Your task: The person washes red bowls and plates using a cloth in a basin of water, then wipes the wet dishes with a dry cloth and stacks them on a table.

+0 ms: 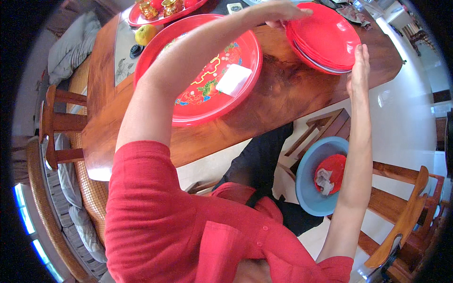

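Both of my hands hold a stack of red plastic plates [327, 33] at its sides, over the far right part of the wooden table. My left hand [288, 15] grips the far left rim, with that arm stretched across a large round red tray [191, 115]. On the near right rim lies my right hand [359, 69], fingers along the edge. A pale plate edge shows low in the stack. The tray has a colourful printed pattern, and a white square piece [234, 80] rests on it.
A yellow-green citrus fruit [145, 34] and a smaller red tray with gold pots [132, 16] are beyond the large tray. Below the table, a blue basin [306, 184] contains a red dish and a crumpled whitish cloth. A wooden chair [400, 208] stands at the right.
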{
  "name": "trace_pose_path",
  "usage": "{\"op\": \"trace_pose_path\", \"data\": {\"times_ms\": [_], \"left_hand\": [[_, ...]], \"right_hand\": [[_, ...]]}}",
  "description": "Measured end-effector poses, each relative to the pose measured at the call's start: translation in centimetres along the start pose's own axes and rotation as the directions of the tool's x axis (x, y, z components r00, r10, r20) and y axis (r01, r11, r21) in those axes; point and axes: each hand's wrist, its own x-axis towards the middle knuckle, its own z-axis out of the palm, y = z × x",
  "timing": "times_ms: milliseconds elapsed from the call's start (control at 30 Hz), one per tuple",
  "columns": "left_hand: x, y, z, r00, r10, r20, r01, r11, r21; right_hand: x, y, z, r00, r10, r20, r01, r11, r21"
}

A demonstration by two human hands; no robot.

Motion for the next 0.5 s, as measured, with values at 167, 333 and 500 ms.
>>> {"op": "trace_pose_path", "data": {"times_ms": [167, 333, 500], "left_hand": [[0.0, -8.3, -8.4, 0.939, 0.166, 0.303, -0.344, 0.52, 0.782], [-14.1, -5.9, -3.5, 0.967, 0.005, 0.255, -0.084, 0.95, 0.3], [-17.0, -8.2, -1.8, 0.973, 0.19, 0.129, -0.219, 0.938, 0.268]], "right_hand": [[-0.7, -0.7, 2.5, 0.999, -0.035, 0.032, 0.034, 0.999, 0.038], [-2.3, -0.8, 1.0, 0.93, -0.301, -0.209, 0.202, 0.897, -0.393], [-5.5, -2.4, 3.4, 0.8, -0.6, 0.015, 0.53, 0.694, -0.487]]}}
